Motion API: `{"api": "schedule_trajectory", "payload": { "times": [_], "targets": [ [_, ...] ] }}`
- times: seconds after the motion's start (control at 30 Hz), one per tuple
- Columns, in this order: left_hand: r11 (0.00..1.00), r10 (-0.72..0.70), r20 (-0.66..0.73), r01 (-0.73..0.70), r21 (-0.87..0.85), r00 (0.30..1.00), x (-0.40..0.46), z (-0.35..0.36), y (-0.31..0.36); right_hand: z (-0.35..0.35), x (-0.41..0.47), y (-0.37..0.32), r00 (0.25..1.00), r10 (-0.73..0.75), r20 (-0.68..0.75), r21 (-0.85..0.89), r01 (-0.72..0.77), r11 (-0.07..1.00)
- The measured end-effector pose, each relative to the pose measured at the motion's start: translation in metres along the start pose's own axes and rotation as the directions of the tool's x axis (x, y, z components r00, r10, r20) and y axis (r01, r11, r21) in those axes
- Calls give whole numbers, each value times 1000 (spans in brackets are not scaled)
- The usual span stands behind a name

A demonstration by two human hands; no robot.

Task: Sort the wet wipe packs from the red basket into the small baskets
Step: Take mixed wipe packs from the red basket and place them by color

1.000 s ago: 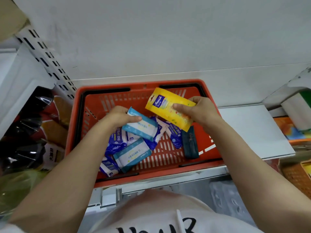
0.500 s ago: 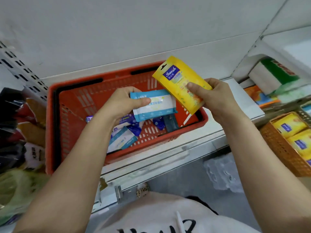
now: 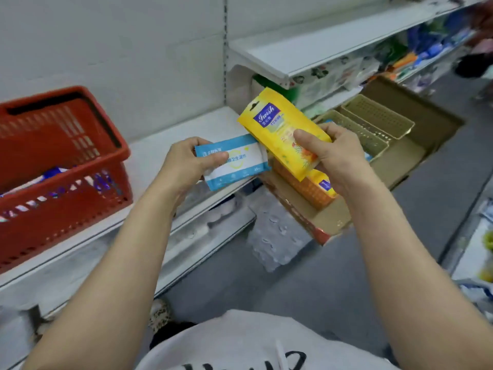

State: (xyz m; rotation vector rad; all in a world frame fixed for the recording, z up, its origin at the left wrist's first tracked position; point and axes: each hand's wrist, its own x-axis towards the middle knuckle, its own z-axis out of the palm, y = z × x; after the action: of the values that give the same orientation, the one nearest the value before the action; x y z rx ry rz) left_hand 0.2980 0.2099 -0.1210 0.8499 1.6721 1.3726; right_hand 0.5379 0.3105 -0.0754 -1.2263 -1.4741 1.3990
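- Both hands have swung rightward with their packs since the earlier frames, so the red slotted plastic basket (image 3: 61, 166) now sits far to the left on the white metal shelf (image 3: 149, 161), no longer under the hands.
- Left hand (image 3: 184, 166) has its thumb and fingers closed on the blue-and-white flat wet wipe pack (image 3: 234, 161), held over the shelf's front edge.
- Right hand (image 3: 330, 156) is clamped on the yellow rectangular wet wipe pack with a blue label (image 3: 280, 132), tilted, its lower corner overlapping the blue pack's right end.
- Just below the yellow pack sits a small orange mesh basket (image 3: 306, 190) with another yellow pack (image 3: 324, 184) in it.
- Two olive-tan small slotted baskets (image 3: 373, 124) lie beyond it, all inside a brown cardboard tray (image 3: 416, 153).
- Blue and white packs (image 3: 53, 174) remain in the red basket, blurred.
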Motion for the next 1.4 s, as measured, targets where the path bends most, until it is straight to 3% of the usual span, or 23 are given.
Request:
{"api": "schedule_trajectory", "payload": {
  "times": [0.2,0.47,0.63,0.77,1.0,1.23,1.4],
  "targets": [
    [996,-59,18,61,-66,998,-22,121,-7,-128,-7,32,994,69,-85,18,-67,998],
    [992,-74,-88,64,-113,993,27,192,-8,-197,53,69,984,144,-109,45,-139,989],
    [979,-116,-192,79,-189,974,89,228,-18,-227,126,87,978,197,-61,-147,-204,968],
    [970,-170,-226,122,-211,959,124,258,-19,-242,184,106,950,288,118,-412,-217,885],
    [964,-248,-292,207,-166,923,148,280,-22,-232,259,155,834,450,320,-738,-79,670],
    [946,-323,-483,259,-197,814,147,298,-39,-208,312,191,673,531,514,-807,169,566],
    [928,-373,-590,276,-252,716,138,335,-49,-200,326,211,653,403,641,-744,400,535]
  ]
}}
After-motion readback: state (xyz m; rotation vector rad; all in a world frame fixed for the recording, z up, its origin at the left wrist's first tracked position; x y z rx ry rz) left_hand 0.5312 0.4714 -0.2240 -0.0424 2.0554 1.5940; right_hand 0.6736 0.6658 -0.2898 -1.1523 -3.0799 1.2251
